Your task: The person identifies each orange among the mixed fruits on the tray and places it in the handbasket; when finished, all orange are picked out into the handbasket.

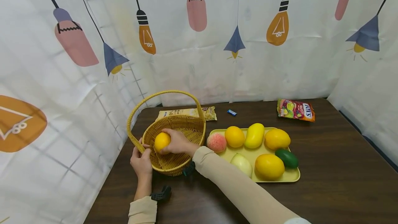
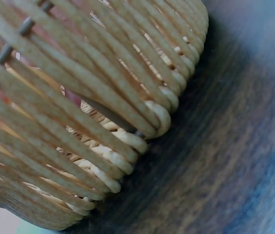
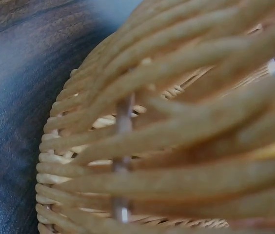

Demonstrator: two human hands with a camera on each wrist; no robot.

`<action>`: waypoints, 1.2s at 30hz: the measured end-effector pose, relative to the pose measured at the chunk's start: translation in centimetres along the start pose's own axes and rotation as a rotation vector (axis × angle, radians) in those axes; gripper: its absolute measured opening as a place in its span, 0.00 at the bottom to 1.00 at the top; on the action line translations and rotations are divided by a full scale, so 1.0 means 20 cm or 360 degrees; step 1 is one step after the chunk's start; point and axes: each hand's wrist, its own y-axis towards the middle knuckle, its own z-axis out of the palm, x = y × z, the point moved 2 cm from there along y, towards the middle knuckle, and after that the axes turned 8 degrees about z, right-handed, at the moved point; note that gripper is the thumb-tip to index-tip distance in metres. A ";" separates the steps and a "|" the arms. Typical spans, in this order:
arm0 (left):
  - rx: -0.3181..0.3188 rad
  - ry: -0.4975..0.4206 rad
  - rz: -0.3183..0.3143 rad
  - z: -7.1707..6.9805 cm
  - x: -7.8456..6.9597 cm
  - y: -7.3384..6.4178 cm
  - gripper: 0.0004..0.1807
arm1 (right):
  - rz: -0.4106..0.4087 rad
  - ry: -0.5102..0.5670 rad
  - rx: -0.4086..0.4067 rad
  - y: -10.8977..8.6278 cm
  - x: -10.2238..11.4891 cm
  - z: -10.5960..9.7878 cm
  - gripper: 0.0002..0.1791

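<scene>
Wicker basket (image 1: 186,123): left hand (image 1: 141,161) grips it by the base of its handle (image 1: 174,92); likely light, springy. Right hand (image 1: 178,142) grasps an orange (image 1: 161,142) inside; probably light, firm, smooth; best held round its middle.

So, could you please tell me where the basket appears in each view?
Head: the basket sits left of centre.
Left wrist: the basket fills the left and upper middle.
Right wrist: the basket fills the middle and right.
Shared landmark: the dark table under it.
</scene>
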 end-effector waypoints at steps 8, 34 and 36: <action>-0.0002 -0.0009 -0.0002 0.01 -0.02 0.00 0.14 | -0.0003 -0.0044 0.0005 0.00 0.01 -0.02 0.47; 0.0021 -0.0031 -0.0020 0.00 -0.01 0.00 0.16 | -0.0121 0.0020 0.0028 -0.17 0.03 -0.11 0.44; 0.0020 -0.0061 -0.0027 0.00 -0.01 0.00 0.15 | -0.0180 -0.0026 0.0018 -0.22 0.03 -0.15 0.43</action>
